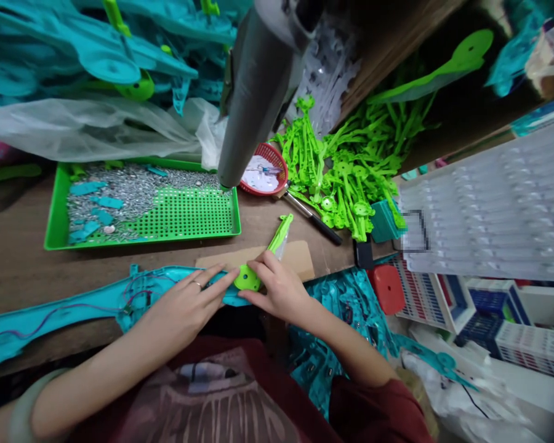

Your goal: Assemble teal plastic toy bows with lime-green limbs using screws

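Note:
A long turquoise plastic shell [87, 299] with thin wires inside lies along the table's front edge. At its right end is a lime-green plastic part [248, 278] with a round, holed disc and a narrow arm pointing away from me. My right hand [279, 286] is closed around this part near the disc, its thumb at the front. My left hand [189, 301], wearing a ring, lies over the shell with fingers stretched out, the fingertips reaching the disc's left side. Its thumb is hidden. Beneath the green arm is a piece of brown cardboard [300, 259].
A green tray [143, 243] holds many small screws and turquoise pieces. Behind stand a red basket [282, 178], a black-handled tool [323, 227] and a green parts heap [346, 172]. A grey cylindrical tool [258, 86] hangs overhead. Turquoise shells [337, 307] are piled at lower right.

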Available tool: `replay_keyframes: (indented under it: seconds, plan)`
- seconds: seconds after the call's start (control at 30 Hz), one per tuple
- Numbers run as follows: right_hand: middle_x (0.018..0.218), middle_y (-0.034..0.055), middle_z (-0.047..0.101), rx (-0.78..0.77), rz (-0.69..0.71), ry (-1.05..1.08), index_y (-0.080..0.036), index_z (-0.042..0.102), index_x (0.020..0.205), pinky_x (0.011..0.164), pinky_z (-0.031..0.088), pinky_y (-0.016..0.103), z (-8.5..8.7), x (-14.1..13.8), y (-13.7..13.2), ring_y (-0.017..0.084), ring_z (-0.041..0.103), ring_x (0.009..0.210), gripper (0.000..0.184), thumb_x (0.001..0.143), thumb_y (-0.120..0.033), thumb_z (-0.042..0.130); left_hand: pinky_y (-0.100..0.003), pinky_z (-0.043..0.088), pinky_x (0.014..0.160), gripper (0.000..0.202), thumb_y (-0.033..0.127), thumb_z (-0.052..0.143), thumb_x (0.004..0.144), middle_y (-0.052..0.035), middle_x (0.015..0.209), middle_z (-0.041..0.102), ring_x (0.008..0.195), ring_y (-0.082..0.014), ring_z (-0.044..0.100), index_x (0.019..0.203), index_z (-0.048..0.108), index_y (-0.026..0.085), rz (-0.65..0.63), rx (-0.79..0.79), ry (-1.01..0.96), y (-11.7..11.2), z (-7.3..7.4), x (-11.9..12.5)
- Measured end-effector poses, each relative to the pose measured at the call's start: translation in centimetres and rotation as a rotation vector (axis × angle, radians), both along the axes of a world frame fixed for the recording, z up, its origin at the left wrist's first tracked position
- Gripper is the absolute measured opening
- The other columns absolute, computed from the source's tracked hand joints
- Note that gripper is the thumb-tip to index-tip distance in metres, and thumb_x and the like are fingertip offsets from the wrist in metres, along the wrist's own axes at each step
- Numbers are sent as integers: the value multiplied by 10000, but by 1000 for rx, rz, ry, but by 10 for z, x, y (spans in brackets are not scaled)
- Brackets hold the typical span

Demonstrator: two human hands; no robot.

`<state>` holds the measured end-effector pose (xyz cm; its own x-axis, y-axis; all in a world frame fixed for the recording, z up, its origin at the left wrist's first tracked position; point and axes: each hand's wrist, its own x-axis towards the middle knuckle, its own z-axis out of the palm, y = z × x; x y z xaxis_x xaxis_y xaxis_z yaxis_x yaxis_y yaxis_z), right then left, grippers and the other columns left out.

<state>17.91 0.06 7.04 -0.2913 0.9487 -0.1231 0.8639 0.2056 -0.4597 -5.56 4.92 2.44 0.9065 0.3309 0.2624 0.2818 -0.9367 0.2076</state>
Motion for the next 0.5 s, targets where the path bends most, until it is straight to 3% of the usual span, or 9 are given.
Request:
replay_keyframes:
  seconds: [0.07,0.13,0.2,0.27,0.33,0.4,0.5]
  plan:
    - [1127,143,575,5,6,80,-133,598,1218,829,575,415,-1,5,0,266,624,984,479,915,-496,667,-502,475,1052,437,43,380,927,-121,1518,508,1330,-343,522,1198,706,146,-2,-34,-14,0,0,-1]
    - [1171,132,576,43,-104,219,-173,614,1203,854,572,412,-3,17,3,256,622,1011,450,894,-491,694,-508,461,1066,451,25,385,911,-121,1517,508,1342,-340,516,1193,712,156,4,-55,-30,-1,0,-1]
    - [1190,118,572,75,-439,424,-197,616,1168,767,584,367,-7,34,12,215,635,923,416,874,-477,709,-505,471,1053,449,6,395,896,-119,1506,521,1340,-349,518,1158,727,157,5,-24,-34,-2,-1,-2]
    - [1180,108,572,10,-844,671,-204,577,1165,562,549,287,-13,52,25,153,625,744,434,847,-463,718,-505,492,1024,471,-18,382,876,-119,1492,535,1324,-359,528,1133,738,153,-5,34,-28,-2,-2,-3]
    - [1126,93,594,-122,-1040,878,-204,531,1178,420,470,234,-17,66,39,107,590,601,496,811,-472,733,-509,499,1018,508,-38,361,861,-123,1512,514,1331,-366,521,1153,734,147,-16,73,-15,-2,-2,-4]
    - [1006,62,626,-208,-1031,992,-189,540,1141,384,453,220,-18,70,50,90,563,531,512,781,-487,750,-510,492,1037,514,-35,366,870,-126,1545,475,1351,-372,506,1199,719,143,-37,96,-1,-1,-3,-6]
    - [723,-24,575,-301,-935,1102,-165,591,926,363,418,197,-14,64,62,63,471,455,453,722,-512,800,-499,490,1050,507,-26,376,886,-126,1559,458,1384,-383,476,1234,704,144,-89,134,12,3,-4,-10]
